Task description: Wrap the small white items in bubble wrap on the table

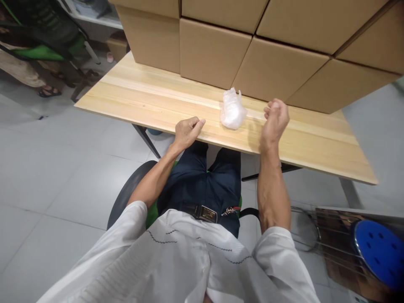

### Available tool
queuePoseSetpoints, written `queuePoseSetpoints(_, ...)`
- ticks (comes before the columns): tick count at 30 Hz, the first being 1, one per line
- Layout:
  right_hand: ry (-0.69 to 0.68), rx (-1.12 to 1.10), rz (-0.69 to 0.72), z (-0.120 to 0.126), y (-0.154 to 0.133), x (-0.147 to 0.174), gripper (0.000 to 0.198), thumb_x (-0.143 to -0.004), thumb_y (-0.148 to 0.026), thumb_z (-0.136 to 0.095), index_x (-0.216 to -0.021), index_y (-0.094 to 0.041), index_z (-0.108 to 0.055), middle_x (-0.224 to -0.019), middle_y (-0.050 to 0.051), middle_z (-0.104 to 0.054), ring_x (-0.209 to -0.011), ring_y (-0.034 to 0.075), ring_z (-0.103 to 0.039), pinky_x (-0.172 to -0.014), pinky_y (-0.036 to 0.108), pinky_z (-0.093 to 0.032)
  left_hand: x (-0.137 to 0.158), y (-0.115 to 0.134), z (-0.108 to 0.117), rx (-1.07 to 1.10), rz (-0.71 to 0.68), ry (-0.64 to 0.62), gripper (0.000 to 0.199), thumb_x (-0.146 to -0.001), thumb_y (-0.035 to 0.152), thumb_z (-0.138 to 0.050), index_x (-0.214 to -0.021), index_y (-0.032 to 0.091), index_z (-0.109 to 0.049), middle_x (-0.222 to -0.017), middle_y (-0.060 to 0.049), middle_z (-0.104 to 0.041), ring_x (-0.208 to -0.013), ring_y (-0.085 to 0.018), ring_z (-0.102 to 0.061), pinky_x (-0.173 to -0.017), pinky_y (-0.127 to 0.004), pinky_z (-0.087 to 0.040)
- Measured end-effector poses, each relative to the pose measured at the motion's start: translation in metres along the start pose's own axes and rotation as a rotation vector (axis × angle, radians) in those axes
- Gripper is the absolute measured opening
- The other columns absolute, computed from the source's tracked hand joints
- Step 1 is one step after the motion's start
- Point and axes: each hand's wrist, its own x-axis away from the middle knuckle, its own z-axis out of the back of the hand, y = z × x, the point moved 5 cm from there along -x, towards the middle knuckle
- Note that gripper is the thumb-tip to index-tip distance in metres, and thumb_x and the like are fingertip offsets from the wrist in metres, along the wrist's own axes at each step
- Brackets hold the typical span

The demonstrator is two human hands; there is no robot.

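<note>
A small translucent white plastic bag (232,110), crumpled and bunched at its top, sits on the wooden table (151,99) between my two hands. My left hand (188,132) rests at the table's front edge, left of the bag and apart from it. Its fingers are curled in, with the thumb lying along them, and nothing shows in it. To the right of the bag, my right hand (275,122) is closed in a loose fist above the tabletop. I see nothing held there, and it does not touch the bag.
Stacked brown cardboard boxes (214,52) line the back of the table. A blue round stool (378,250) and a wire rack (337,240) stand at lower right. At upper left are a green and black chair (47,46) and another person's sandalled foot (49,91).
</note>
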Motion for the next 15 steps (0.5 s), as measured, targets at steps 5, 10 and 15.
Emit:
queuePoseSetpoints(5, 0.068, -0.129, -0.268, 0.012, 0.03, 0.004, 0.066, -0.11, -0.094, -0.076, -0.113, -0.029, -0.072, -0.101, 0.003, -0.075, -0.084, 0.022, -0.075, -0.074, 0.037, -0.067, -0.017, -0.004, -0.008, 0.08, 0.065, -0.025, 0.053, -0.119, 0.052, -0.079, -0.074, 0.026, -0.07, -0.069, 0.002, -0.061, -0.072, -0.02, -0.057, -0.073, -0.035, -0.038)
queuePoseSetpoints(10, -0.171, -0.133, -0.332, -0.041, 0.022, 0.011, 0.052, -0.108, -0.075, -0.084, -0.127, -0.028, -0.076, -0.107, 0.004, -0.081, -0.094, 0.023, -0.081, -0.092, 0.043, -0.076, -0.05, 0.015, -0.057, -0.161, -0.055, -0.293, 0.044, -0.11, 0.064, -0.09, -0.094, 0.024, -0.081, -0.101, -0.009, -0.084, -0.1, -0.03, -0.076, -0.091, -0.04, -0.055)
queuePoseSetpoints(15, -0.306, -0.133, -0.307, -0.074, -0.003, 0.003, 0.073, -0.101, -0.062, -0.087, -0.162, -0.023, -0.075, -0.127, 0.014, -0.09, -0.121, 0.035, -0.087, -0.122, 0.061, -0.074, -0.07, 0.024, -0.099, -0.405, -0.112, -0.423, 0.042, -0.113, 0.061, -0.085, -0.124, 0.02, -0.088, -0.14, -0.02, -0.091, -0.136, -0.043, -0.082, -0.12, -0.054, -0.064)
